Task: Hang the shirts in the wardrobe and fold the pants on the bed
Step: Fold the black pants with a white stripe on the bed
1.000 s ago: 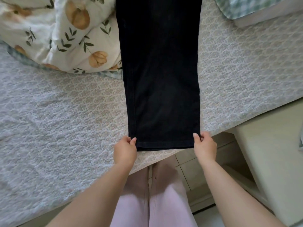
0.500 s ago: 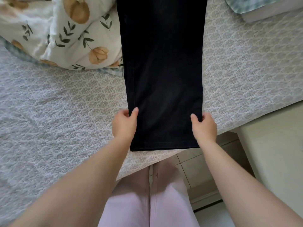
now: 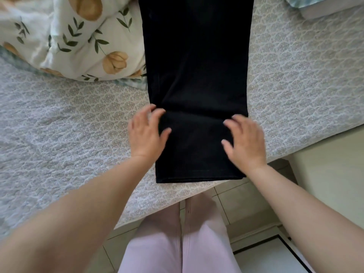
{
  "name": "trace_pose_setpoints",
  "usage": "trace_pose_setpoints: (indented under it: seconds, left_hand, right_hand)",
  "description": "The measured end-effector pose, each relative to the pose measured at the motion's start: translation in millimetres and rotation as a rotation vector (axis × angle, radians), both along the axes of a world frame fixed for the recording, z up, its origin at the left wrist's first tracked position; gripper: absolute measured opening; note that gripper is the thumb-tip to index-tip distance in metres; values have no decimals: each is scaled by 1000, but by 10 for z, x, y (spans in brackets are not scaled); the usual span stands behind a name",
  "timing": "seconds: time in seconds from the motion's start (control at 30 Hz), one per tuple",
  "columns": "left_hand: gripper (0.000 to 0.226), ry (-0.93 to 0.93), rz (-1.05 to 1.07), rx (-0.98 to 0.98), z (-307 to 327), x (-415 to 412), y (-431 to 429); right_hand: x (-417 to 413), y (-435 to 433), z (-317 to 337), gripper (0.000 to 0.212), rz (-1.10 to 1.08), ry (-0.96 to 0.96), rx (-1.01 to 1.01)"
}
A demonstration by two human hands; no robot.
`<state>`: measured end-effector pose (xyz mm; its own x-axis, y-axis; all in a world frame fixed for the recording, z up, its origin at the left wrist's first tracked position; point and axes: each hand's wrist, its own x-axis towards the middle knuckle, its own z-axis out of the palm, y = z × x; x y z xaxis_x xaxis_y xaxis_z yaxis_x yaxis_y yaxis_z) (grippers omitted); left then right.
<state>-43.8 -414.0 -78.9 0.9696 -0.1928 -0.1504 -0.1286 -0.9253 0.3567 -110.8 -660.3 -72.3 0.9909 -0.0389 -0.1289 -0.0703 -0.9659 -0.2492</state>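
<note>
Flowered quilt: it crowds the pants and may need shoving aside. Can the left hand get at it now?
Probably yes: the left hand lies open on the pants' left edge, and only bare bedspread lies between it and the quilt.

Pants [image 3: 197,75] lie lengthwise on the bed [image 3: 69,125], running from its near edge away past the top of the view. Near end doubled back onto itself, with the fold just inside the bed's near edge. Left hand [image 3: 146,134] rests on the left side of the doubled part, right hand [image 3: 245,140] on the right side. Bundled quilt [image 3: 78,36] lies left of the pants, against their left edge. Folded cloth [image 3: 325,4] lies at far right, well apart. Cabinet [image 3: 325,174] stands right of the bed.
</note>
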Motion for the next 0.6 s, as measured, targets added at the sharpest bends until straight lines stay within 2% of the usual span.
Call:
trace_pose_setpoints:
  seconds: [0.03,0.07,0.13,0.23,0.4,0.5,0.6]
  left_hand:
    - [58,7,-239,35,-7,-160,38]
    - [67,87,-446,107,-10,-323,83]
    - [87,300,-682,322,-59,-603,204]
    - [91,363,-697,468,-159,-819,347]
    - [77,277,-771,591,-91,-813,248]
    - [69,301,-761,617,-7,-817,142]
    - [61,345,-695,564,67,-705,72]
  right_hand:
    - [-141,15,-10,62,180,60,5]
    - [-293,27,-15,71,314,200,-18]
    - [-562,7,-76,88,444,435,-102]
    - [-726,-11,-160,97,451,477,-208]
    - [-745,66,-193,92,446,501,-372]
    - [-734,173,-160,96,396,559,-359]
    - [-657,267,-57,89,329,565,-300]
